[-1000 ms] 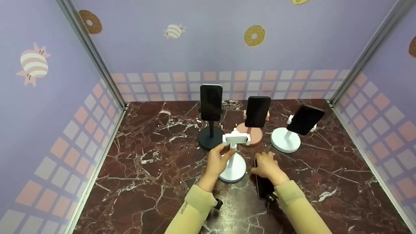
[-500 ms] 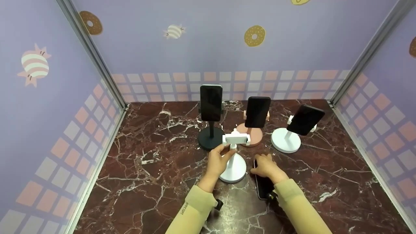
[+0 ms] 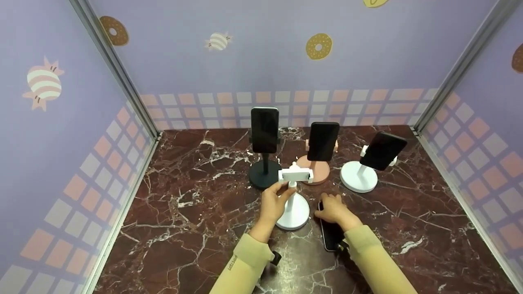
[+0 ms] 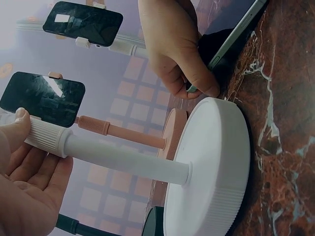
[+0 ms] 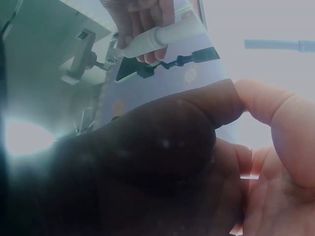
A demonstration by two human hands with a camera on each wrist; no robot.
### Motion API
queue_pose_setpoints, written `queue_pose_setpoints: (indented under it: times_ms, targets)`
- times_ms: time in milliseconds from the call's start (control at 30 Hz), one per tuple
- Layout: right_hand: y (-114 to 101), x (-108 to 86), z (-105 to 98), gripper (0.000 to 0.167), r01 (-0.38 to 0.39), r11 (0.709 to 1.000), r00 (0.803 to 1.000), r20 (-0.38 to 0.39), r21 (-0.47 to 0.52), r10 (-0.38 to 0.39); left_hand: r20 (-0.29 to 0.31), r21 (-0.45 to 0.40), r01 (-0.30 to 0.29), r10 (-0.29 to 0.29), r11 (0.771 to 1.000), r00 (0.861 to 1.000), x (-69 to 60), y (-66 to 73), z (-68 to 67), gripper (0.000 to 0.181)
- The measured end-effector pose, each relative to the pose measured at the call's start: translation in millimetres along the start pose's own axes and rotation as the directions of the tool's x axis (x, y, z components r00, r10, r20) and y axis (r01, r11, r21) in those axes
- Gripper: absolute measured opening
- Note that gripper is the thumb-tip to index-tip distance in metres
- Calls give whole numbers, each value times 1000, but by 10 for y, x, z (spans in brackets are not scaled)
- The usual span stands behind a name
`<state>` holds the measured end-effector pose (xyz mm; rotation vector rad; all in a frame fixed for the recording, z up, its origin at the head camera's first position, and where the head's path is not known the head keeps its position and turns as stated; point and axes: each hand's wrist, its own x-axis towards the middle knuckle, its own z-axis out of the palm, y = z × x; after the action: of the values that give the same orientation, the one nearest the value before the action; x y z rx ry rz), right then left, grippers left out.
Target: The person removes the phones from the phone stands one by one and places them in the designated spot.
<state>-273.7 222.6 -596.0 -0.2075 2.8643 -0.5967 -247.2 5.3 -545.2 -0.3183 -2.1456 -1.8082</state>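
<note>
My left hand [image 3: 273,204] grips the neck of a white phone stand [image 3: 297,210], thumb on one side and fingers on the other. The stand is upright on its round base, and its clamp [image 3: 296,175] at the top holds no phone. To the right of that base, my right hand [image 3: 333,209] grips a dark phone [image 3: 330,237] by its edges near the far end. The phone lies screen up, low at the table. Its pale side [image 4: 236,39] shows in the left wrist view; the right wrist view shows its glossy screen [image 5: 54,196] mirroring the hand.
Behind stand three phone stands bearing phones: a black stand [image 3: 264,174], a pink stand [image 3: 322,170] and another white stand [image 3: 358,177] at right, its phone [image 3: 383,151] tilted. Patterned walls [image 3: 261,69] enclose the marbled table [image 3: 175,241] at the back and sides.
The fingers of my right hand have drawn in slightly over the phone's far end. My left hand and the white stand have stayed in place.
</note>
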Motion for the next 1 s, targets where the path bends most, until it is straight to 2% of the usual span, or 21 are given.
queue_pose_setpoints:
  times_ms: [467,833,1000]
  targets:
    - [-17,-5,9,52,-5,1000,1000,-10,-10,5,-18,1,-5,5,1000,1000,-2,-15,-51,22]
    - [-17,-35,16,59,-44,999,999,-12,-20,44,-25,-12,8,-8,1000,1000,-42,43,-217,25]
    - [-21,-48,23,59,-39,999,999,-35,-12,39,-61,-7,29,-30,1000,998,-68,71,-319,25]
